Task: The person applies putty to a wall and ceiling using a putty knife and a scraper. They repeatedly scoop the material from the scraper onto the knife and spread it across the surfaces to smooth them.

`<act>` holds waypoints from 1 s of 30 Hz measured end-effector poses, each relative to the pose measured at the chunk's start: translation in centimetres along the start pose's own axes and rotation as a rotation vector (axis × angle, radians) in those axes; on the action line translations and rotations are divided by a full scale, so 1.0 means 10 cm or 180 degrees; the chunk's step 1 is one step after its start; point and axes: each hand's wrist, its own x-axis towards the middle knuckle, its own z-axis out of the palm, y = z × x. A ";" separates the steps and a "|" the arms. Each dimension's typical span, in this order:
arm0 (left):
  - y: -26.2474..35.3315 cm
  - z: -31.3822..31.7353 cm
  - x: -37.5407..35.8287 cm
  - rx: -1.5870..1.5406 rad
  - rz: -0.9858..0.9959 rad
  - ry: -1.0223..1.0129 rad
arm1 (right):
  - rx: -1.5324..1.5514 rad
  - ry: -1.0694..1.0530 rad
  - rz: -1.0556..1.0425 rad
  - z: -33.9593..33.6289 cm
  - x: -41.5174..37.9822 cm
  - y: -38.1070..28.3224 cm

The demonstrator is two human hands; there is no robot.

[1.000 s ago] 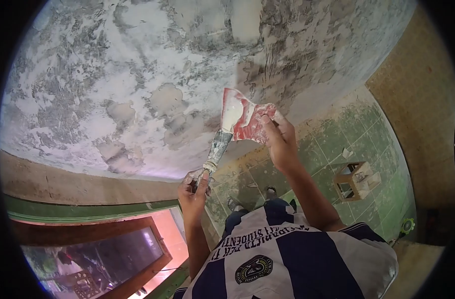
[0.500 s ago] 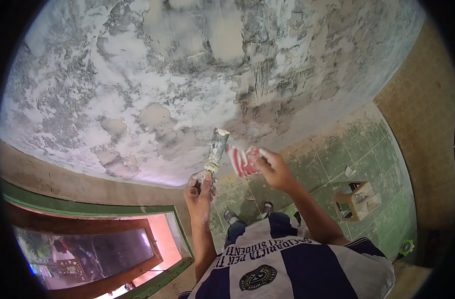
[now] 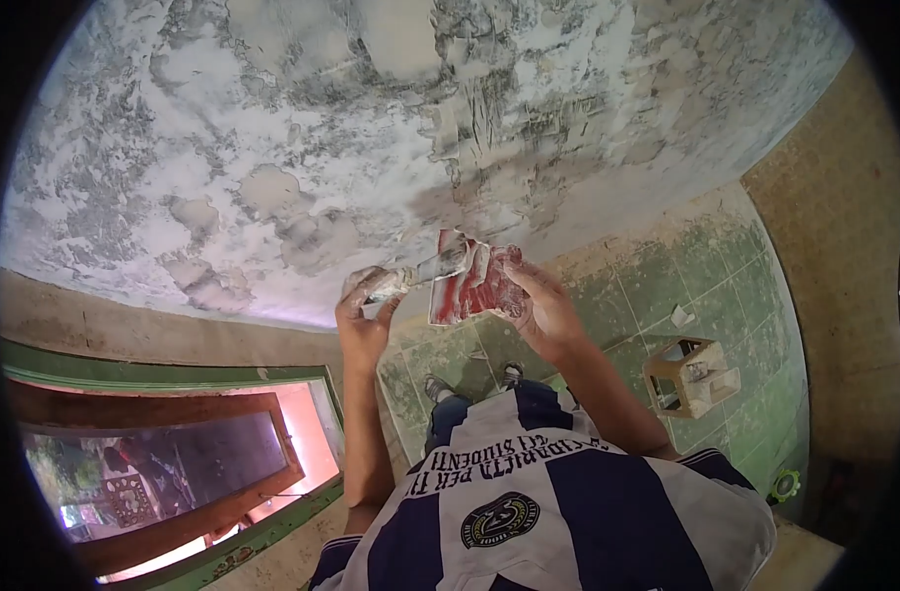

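Note:
My left hand (image 3: 367, 307) is closed round the handle of a putty-smeared scraper (image 3: 440, 264), whose blade points right. The blade lies against a red sheet (image 3: 477, 286) streaked with white putty. My right hand (image 3: 543, 307) grips that sheet by its right side, with the thumb on top. Both hands are in front of a patchy wall (image 3: 322, 177) with white and grey areas.
A wooden stool-like frame (image 3: 688, 378) stands on the green tiled floor (image 3: 657, 276) at the right. At the lower left is a green-framed opening (image 3: 174, 369) with a brown wooden window frame (image 3: 263, 473). A green round object (image 3: 785, 485) lies at the lower right.
The scraper has turned from upright to nearly level, and its blade has come onto the red sheet. Both hands have moved slightly, and the view has shifted.

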 end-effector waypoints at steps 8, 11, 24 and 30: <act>-0.15 -0.36 0.15 0.0944 0.0607 -0.0016 | 0.1178 0.0154 0.0342 -0.03 0.09 -0.48; -0.65 -0.44 -0.12 0.0642 0.0526 0.0431 | 0.1744 -0.0158 0.0275 0.00 0.20 -0.80; -1.22 -0.68 -0.81 0.0670 0.0182 0.0965 | -0.2389 -0.0129 -0.4685 1.64 1.23 -5.41; -1.29 -0.93 -0.73 0.0582 -0.0002 0.1502 | -0.3942 0.1156 -0.6099 2.59 1.90 -6.65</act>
